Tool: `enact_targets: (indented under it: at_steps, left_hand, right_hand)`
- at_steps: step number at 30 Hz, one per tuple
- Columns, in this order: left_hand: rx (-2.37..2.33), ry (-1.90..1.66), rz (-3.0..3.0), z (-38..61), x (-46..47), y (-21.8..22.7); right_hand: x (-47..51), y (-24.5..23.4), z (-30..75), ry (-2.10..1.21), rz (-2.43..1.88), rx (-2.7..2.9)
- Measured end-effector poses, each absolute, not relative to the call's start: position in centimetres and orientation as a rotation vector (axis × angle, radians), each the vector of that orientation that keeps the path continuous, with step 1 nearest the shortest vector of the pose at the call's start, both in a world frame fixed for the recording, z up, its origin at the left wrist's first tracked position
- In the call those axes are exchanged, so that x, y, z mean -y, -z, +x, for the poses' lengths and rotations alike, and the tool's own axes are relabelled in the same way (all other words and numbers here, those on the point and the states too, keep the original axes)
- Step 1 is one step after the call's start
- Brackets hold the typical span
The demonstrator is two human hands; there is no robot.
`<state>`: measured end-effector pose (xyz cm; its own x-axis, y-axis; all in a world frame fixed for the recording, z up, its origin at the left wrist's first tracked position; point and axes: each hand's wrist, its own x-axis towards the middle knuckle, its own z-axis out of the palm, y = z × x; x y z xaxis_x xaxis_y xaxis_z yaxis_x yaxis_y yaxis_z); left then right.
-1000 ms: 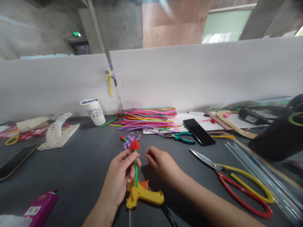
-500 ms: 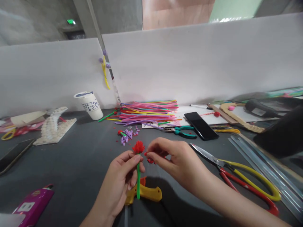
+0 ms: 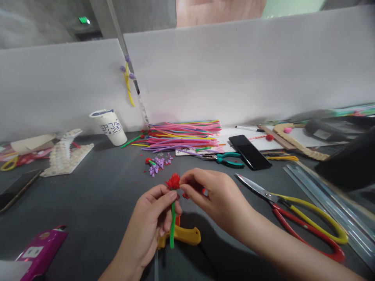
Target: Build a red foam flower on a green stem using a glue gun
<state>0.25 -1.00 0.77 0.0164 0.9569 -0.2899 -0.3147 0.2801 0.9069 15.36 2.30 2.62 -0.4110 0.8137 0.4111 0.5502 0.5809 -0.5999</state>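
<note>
My left hand [image 3: 149,222] is closed on a flower's green stem [image 3: 172,230], gripping it just under the bloom. The red flower head [image 3: 172,181] has pointed petals and stands upright above my thumb. At the bloom's right side, my right hand [image 3: 213,191] is closed in a pinch, its fingertips touching the petals. What it pinches, perhaps a small red petal, is mostly hidden by the fingers. Some small red pieces [image 3: 185,195] show on the table behind that hand. A yellow glue gun [image 3: 190,235] lies beneath my hands, partly covered by the left one.
Scissors [image 3: 266,195] with red and yellow handles lie right of my right arm. Farther back are purple bits [image 3: 157,166], teal-handled pliers [image 3: 228,159], a phone [image 3: 250,152] and a bundle of coloured stems [image 3: 181,136]. A white cup [image 3: 111,128] stands back left.
My right fingertips, with a bit of red at them, have moved left and up against the flower head. The flower has shifted slightly right, and the camera view has tilted a little down.
</note>
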Motion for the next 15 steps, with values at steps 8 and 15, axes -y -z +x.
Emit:
enact_targets:
  at_steps: [8,15]
  left_hand:
    - [-1.102,-1.138,0.752,0.05,1.18,-0.56]
    - [-1.082,-1.131,0.75,-0.03,1.21,-0.81]
  right_hand:
    - [-2.28,-2.15,15.19,-0.368,-1.009,2.096]
    - [-2.21,-1.79,15.03,-0.332,-0.992,2.085]
